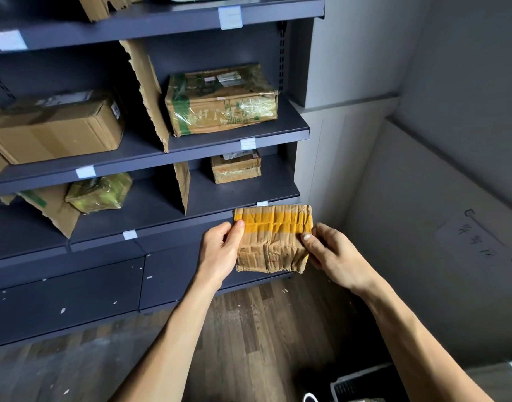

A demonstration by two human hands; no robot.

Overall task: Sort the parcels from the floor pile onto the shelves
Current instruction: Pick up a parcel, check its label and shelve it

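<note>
Shelving (214,198): dark grey unit along the left and far side, its shelves split by upright cardboard dividers (149,94).
Floor (249,329): dark wood planks, near, under both arms.
Plain brown box (57,129): left bay of the middle shelf.
Taped box (220,103): green print under clear film, right bay of the same shelf.
Held parcel (273,239): crumpled brown cardboard with a yellow tape band, in the air just in front of the lowest shelf's right end.
Left hand (220,250): fingers curled behind the parcel's left edge, thumb on its front.
Right hand (333,256): grips the right edge the same way.
Green wrapped packet (99,192): lowest shelf, left bay.
Small box (236,166): lowest shelf, right bay, far back.
</note>
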